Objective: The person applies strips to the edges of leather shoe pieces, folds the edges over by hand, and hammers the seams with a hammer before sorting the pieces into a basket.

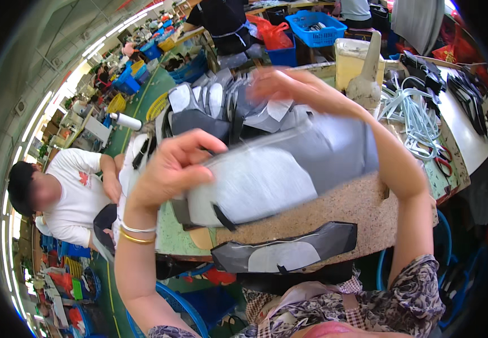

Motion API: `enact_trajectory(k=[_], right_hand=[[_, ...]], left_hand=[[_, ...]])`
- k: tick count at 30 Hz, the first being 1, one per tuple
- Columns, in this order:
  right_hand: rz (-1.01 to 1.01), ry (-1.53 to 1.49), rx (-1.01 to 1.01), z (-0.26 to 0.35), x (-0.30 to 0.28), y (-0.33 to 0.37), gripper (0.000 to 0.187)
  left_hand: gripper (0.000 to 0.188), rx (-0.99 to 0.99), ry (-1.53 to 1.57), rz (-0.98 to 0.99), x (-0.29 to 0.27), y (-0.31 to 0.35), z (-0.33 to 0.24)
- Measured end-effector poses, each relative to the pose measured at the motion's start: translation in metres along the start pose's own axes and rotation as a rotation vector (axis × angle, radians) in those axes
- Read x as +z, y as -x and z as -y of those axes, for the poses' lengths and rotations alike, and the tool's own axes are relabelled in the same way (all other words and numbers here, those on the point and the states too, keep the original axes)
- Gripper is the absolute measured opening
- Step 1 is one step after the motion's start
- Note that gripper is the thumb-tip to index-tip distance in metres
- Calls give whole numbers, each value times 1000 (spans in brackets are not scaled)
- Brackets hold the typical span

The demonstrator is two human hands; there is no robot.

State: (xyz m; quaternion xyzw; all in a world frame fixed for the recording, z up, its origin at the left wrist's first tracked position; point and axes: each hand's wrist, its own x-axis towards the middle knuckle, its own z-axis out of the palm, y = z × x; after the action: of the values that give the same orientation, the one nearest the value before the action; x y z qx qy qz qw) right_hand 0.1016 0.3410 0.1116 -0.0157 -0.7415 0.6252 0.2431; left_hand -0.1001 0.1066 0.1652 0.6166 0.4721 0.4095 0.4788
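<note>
A large grey fabric panel with a pale white patch hangs blurred above the work table. My left hand is at its left end, thumb and fingers closed on its edge; a short black tab sticks out of the lower edge. Smeared by motion, my right hand is over a stack of similar grey and white pieces at the back, and its fingers do not show clearly. A second grey panel with a white half-round patch lies flat at the table's near edge.
A brown speckled board covers part of the green table. Beyond my right arm are a cream tub, a glue-crusted pale holder, light-blue straps and red-handled pliers. To the left sits a person in a white shirt.
</note>
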Motion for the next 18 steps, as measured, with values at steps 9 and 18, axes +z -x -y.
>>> enact_trajectory(k=[9,18], right_hand=[[-11,607,554,10,6,164,52],[-312,1466,501,-3,-5,274,46]], left_hand=[[29,-73,-858,39,69,-44,94],[50,134,-811,40,179,-24,126]])
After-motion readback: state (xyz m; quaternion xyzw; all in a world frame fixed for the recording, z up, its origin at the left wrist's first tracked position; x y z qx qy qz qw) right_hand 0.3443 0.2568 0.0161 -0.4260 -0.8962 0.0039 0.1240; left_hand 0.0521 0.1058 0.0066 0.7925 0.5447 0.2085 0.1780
